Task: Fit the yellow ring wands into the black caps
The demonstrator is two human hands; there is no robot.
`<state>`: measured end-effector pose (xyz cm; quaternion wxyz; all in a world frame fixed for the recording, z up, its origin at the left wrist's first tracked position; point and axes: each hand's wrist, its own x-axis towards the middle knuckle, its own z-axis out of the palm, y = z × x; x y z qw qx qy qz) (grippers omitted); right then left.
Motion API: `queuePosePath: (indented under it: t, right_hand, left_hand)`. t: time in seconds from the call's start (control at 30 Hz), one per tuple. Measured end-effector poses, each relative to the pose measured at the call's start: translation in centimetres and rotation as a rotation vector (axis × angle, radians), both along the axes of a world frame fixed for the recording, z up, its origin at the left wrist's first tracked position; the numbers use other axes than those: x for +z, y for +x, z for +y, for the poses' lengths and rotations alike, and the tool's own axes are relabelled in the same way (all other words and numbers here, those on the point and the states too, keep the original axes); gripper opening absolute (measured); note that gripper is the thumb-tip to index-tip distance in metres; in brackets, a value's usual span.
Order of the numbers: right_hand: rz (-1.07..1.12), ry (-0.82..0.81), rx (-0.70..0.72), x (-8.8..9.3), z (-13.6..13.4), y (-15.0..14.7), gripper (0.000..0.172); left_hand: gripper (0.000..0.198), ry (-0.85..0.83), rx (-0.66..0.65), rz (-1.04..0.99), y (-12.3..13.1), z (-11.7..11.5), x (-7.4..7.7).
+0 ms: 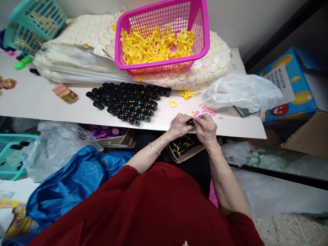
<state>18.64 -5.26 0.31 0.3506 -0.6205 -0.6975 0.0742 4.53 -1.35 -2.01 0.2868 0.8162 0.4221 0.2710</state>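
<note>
Both hands meet at the table's front edge around a small black cup [190, 122]. My left hand [178, 126] is closed, its fingers gripping the cup's side. My right hand [206, 127] pinches at the cup from the other side; whatever lies between its fingertips is too small to make out. Small pink rings [208, 110] are scattered just beyond my right hand. A yellow ring-shaped piece with a tab [173, 104] lies beyond my left hand, near a small heap of similar yellow pieces [187, 95]. Rows of black cups with colourful bits inside [132, 102] stand to the left.
A pink basket [120, 65] of yellow pieces stands at the back on dotted sheeting [217, 61]. A white plastic bag [241, 90] and a blue carton [304, 99] are at right. Below the table edge sits an open box of black and yellow pieces [183, 145].
</note>
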Motion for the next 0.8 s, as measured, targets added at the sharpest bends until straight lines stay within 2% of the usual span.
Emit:
queuePosePath:
  t: [0.23,0.33,0.43,0.57,0.8]
  right_hand:
    - [0.146,-0.023,-0.002,0.39,-0.03,-0.19,0.015]
    - [0.259,-0.004,-0.02,0.37,-0.12,-0.29,0.014]
    - [0.366,-0.053,0.005,0.42,-0.08,-0.05,0.014]
    - [0.386,-0.114,0.029,0.56,0.1,0.34,0.013]
    - [0.354,-0.113,0.028,0.88,0.47,0.07,0.013]
  left_hand:
    - [0.022,0.001,-0.005,-0.002,0.07,0.02,-0.11]
    - [0.023,0.0,-0.004,-0.003,0.12,0.03,-0.11]
    - [0.025,0.01,-0.004,-0.001,0.13,0.04,-0.13]
    - [0.025,0.021,-0.001,-0.003,0.12,0.01,-0.08]
    - [0.022,0.016,-0.014,0.005,0.13,-0.02,0.01]
